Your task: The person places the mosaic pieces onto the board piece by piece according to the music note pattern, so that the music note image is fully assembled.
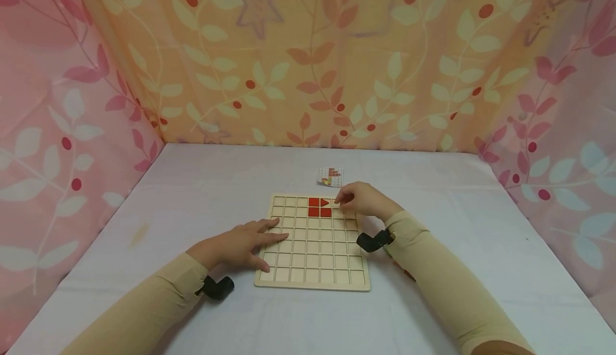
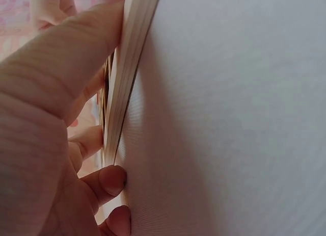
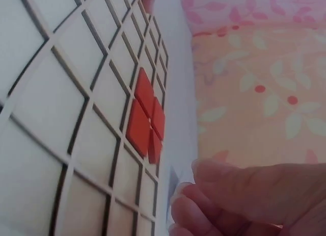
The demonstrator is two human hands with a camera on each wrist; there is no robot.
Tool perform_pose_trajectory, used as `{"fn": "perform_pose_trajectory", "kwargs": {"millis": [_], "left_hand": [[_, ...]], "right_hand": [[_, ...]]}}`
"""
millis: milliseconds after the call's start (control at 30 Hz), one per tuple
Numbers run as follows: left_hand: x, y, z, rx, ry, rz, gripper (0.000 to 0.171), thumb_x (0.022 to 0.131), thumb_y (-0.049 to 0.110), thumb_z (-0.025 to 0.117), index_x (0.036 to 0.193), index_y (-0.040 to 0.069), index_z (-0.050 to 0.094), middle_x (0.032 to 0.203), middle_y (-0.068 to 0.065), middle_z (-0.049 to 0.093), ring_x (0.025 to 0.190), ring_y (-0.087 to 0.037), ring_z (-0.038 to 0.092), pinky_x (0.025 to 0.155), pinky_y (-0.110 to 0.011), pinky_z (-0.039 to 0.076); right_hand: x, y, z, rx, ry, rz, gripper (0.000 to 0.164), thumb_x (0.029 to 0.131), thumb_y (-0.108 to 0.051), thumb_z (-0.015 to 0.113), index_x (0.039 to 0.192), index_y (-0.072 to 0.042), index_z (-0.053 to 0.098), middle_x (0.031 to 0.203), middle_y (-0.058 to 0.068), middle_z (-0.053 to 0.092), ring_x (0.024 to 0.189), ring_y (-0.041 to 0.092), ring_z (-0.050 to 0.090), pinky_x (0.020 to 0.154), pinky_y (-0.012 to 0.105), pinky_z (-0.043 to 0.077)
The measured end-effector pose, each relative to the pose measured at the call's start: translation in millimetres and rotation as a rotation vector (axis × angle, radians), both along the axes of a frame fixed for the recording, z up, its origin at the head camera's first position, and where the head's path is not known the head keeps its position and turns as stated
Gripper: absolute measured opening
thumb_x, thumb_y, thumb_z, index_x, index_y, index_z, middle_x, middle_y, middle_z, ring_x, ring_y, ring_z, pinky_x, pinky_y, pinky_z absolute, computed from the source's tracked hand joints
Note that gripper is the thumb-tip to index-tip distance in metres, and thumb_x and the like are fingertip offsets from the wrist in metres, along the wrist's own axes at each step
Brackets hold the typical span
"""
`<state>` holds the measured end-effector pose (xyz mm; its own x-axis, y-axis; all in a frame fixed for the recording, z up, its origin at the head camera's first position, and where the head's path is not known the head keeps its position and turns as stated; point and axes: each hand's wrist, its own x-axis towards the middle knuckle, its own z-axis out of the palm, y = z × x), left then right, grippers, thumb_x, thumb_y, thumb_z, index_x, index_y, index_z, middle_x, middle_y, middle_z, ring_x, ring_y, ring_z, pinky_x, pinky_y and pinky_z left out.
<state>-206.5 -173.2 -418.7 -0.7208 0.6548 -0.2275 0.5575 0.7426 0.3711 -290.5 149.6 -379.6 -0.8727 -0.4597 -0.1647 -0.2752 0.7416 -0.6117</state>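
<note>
A wooden grid board [image 1: 313, 247] lies on the table. Near its far edge sit three red square tiles [image 1: 314, 212] and a red triangle tile [image 1: 324, 203], together in a two-by-two block. My left hand [image 1: 240, 244] rests across the board's left edge with its fingers spread; the left wrist view shows the thumb along the board's side. My right hand [image 1: 363, 199] is over the far right corner, just right of the triangle. Its fingers bend loosely beside the thumb, and the right wrist view shows no tile between them.
Beyond the board lies a small printed card [image 1: 330, 176] with a coloured pattern on a grid. Some coloured things [image 1: 403, 270] show partly from beneath the right forearm. Patterned cloth [image 1: 308, 61] hangs behind and on both sides of the white-covered table [image 1: 216, 173].
</note>
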Motion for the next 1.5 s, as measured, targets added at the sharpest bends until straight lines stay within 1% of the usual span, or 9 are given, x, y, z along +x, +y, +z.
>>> {"fn": "perform_pose_trajectory", "kwargs": {"millis": [200, 433, 600, 733, 833, 967, 1167, 1333, 1500], "left_hand": [[0.0, -0.2, -2.9, -0.010, 0.002, 0.010, 0.078, 0.071, 0.064, 0.060, 0.140, 0.046, 0.027, 0.153, 0.007, 0.009, 0.137, -0.027, 0.014, 0.104, -0.052, 0.020], [-0.2, 0.1, -2.6, -0.011, 0.003, 0.011, 0.079, 0.071, 0.065, 0.059, 0.140, 0.047, 0.025, 0.153, 0.008, 0.008, 0.137, -0.027, 0.014, 0.103, -0.052, 0.020], [0.7, 0.3, -0.8, -0.006, 0.003, 0.010, 0.078, 0.072, 0.064, 0.060, 0.140, 0.047, 0.026, 0.153, 0.007, 0.010, 0.137, -0.027, 0.015, 0.103, -0.053, 0.020], [0.5, 0.2, 0.0, -0.005, -0.006, 0.014, 0.078, 0.072, 0.063, 0.061, 0.140, 0.047, 0.026, 0.153, 0.006, 0.009, 0.137, -0.027, 0.014, 0.103, -0.053, 0.020], [0.4, 0.0, 0.5, -0.002, -0.011, 0.012, 0.078, 0.072, 0.062, 0.062, 0.140, 0.046, 0.026, 0.153, 0.006, 0.009, 0.137, -0.028, 0.014, 0.104, -0.053, 0.020], [0.8, 0.3, 1.2, 0.002, -0.014, 0.013, 0.078, 0.072, 0.062, 0.062, 0.140, 0.046, 0.027, 0.153, 0.006, 0.009, 0.137, -0.028, 0.014, 0.104, -0.052, 0.020], [0.7, 1.0, 0.8, -0.002, -0.011, 0.009, 0.080, 0.070, 0.064, 0.061, 0.140, 0.044, 0.028, 0.153, 0.006, 0.009, 0.137, -0.027, 0.016, 0.103, -0.052, 0.021], [0.7, 1.2, 0.9, 0.000, -0.005, 0.001, 0.080, 0.071, 0.064, 0.061, 0.140, 0.043, 0.028, 0.153, 0.005, 0.009, 0.136, -0.028, 0.016, 0.103, -0.052, 0.021], [0.6, 0.2, 1.2, 0.003, 0.004, -0.012, 0.079, 0.072, 0.063, 0.061, 0.141, 0.042, 0.028, 0.153, 0.004, 0.010, 0.136, -0.028, 0.016, 0.103, -0.052, 0.021]], "right_hand": [[4.7, 26.9, 5.0, 0.028, -0.010, -0.022, 0.012, 0.082, -0.010, 0.066, 0.094, -0.008, 0.069, 0.084, 0.001, 0.063, 0.080, 0.018, 0.053, 0.074, 0.032, 0.044], [14.1, 63.5, 4.8, 0.066, -0.054, -0.096, 0.009, 0.083, -0.013, 0.066, 0.091, -0.012, 0.070, 0.090, 0.000, 0.065, 0.084, 0.019, 0.053, 0.077, 0.035, 0.045], [19.5, 83.4, 0.7, 0.090, -0.049, -0.111, 0.008, 0.083, -0.013, 0.066, 0.090, -0.012, 0.069, 0.087, 0.000, 0.065, 0.079, 0.019, 0.050, 0.069, 0.032, 0.043], [22.2, 95.2, -2.7, 0.109, -0.105, -0.146, 0.009, 0.083, -0.015, 0.067, 0.091, -0.013, 0.069, 0.083, 0.001, 0.062, 0.073, 0.019, 0.049, 0.059, 0.030, 0.041], [24.8, 102.2, -4.8, 0.111, -0.144, -0.164, 0.009, 0.083, -0.014, 0.066, 0.091, -0.012, 0.068, 0.079, 0.003, 0.060, 0.070, 0.019, 0.048, 0.056, 0.029, 0.041], [27.8, 111.7, -9.0, 0.103, -0.137, -0.145, 0.009, 0.082, -0.011, 0.066, 0.090, -0.010, 0.068, 0.078, 0.002, 0.062, 0.071, 0.019, 0.050, 0.062, 0.029, 0.044], [33.1, 119.2, -16.1, 0.114, -0.136, -0.137, 0.010, 0.080, -0.010, 0.068, 0.090, -0.012, 0.068, 0.079, 0.000, 0.062, 0.076, 0.018, 0.052, 0.072, 0.031, 0.045], [35.3, 119.4, -18.9, 0.115, -0.100, -0.131, 0.014, 0.079, -0.007, 0.069, 0.093, -0.010, 0.066, 0.079, 0.002, 0.058, 0.076, 0.018, 0.051, 0.071, 0.031, 0.045], [35.4, 117.1, -19.7, 0.141, -0.123, -0.167, 0.012, 0.079, -0.008, 0.069, 0.089, -0.011, 0.065, 0.078, 0.002, 0.059, 0.075, 0.019, 0.051, 0.070, 0.030, 0.046]]}}
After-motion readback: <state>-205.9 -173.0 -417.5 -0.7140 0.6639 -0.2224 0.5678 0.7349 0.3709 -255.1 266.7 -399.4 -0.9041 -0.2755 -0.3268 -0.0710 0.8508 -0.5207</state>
